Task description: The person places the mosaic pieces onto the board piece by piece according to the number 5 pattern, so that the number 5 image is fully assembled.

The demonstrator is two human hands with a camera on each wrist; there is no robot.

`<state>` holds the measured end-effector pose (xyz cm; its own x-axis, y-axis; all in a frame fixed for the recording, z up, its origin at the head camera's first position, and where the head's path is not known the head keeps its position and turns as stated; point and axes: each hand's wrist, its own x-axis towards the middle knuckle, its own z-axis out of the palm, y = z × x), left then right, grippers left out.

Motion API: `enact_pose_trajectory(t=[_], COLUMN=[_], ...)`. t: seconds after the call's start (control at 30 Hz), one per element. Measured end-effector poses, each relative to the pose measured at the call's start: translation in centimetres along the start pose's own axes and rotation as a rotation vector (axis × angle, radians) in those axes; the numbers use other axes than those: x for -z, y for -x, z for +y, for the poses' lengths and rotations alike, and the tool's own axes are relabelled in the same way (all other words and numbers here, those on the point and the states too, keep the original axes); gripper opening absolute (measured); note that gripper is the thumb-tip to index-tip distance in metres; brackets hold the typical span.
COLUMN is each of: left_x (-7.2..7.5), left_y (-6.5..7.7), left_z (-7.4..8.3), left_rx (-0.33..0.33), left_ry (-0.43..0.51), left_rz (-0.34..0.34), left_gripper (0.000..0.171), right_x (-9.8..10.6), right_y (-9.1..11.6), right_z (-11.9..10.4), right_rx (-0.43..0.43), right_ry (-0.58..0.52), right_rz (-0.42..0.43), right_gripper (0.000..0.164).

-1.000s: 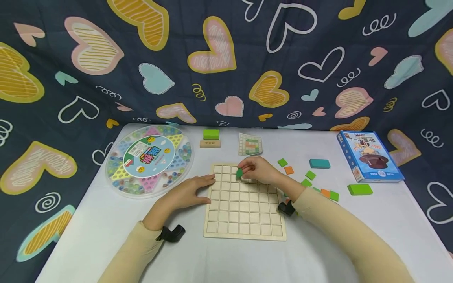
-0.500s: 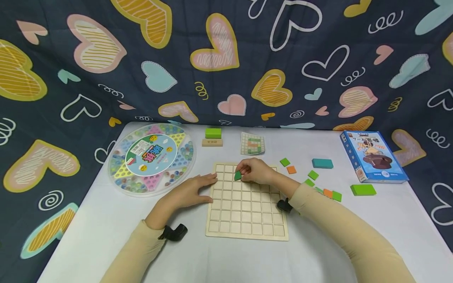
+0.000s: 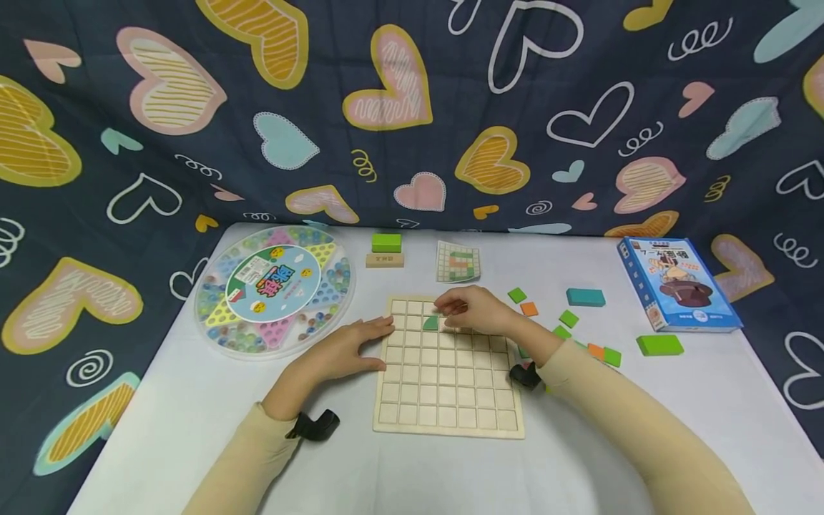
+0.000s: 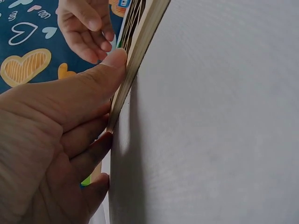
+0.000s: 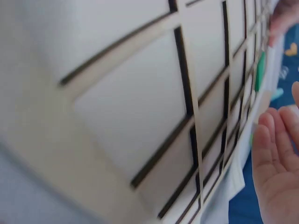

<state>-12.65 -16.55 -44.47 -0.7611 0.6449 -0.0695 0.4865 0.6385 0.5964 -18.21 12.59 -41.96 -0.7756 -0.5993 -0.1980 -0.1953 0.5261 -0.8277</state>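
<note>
A square wooden grid board (image 3: pixel 450 393) lies on the table. In one of its upper cells sits a dark green quarter-circle tile (image 3: pixel 430 324). My right hand (image 3: pixel 479 311) hovers just right of that tile, fingers loosely bent and holding nothing; the right wrist view shows its fingers (image 5: pixel 264 140) apart from the board. My left hand (image 3: pixel 347 350) touches the board's left edge with fingertips and thumb, the fingers fairly straight. Close up in the left wrist view, the left thumb (image 4: pixel 105 70) rests at the rim, with the other fingertips along the same side.
Green tiles (image 3: pixel 568 318) and orange tiles (image 3: pixel 528 308) lie right of the board, some behind the right forearm. A pattern card (image 3: pixel 458 262), wooden block (image 3: pixel 385 260) and green block (image 3: pixel 386 242) stand behind it. Round marble game (image 3: pixel 273 282) left; teal block (image 3: pixel 585 297), green block (image 3: pixel 659 345), blue box (image 3: pixel 685 286) right.
My right hand has set the green quarter-circle tile down in a board cell, let go of it and shifted slightly right. The left hand has stayed at the board's edge.
</note>
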Motion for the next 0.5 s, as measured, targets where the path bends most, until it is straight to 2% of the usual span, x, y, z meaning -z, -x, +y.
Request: enact_pose_trajectory(t=[0.1,0.27,0.5], left_x=[-0.08,-0.17,-0.24], left_y=[-0.01,0.03,0.01], left_z=[0.0,-0.02,-0.06], left_rx=[0.006,0.004,0.003], left_ry=[0.0,0.006,0.007], left_rz=[0.003,0.004,0.003], left_gripper=[0.069,0.068,0.068], right_x=[0.32,-0.21,-0.53], right_y=[0.43,0.22,0.0], right_z=[0.04,0.24,0.51], right_rx=[0.008,0.019,0.005], right_ry=[-0.012,0.031,0.034], right_rz=[-0.017,-0.089,-0.091], right_gripper=[0.038,0.042,0.041])
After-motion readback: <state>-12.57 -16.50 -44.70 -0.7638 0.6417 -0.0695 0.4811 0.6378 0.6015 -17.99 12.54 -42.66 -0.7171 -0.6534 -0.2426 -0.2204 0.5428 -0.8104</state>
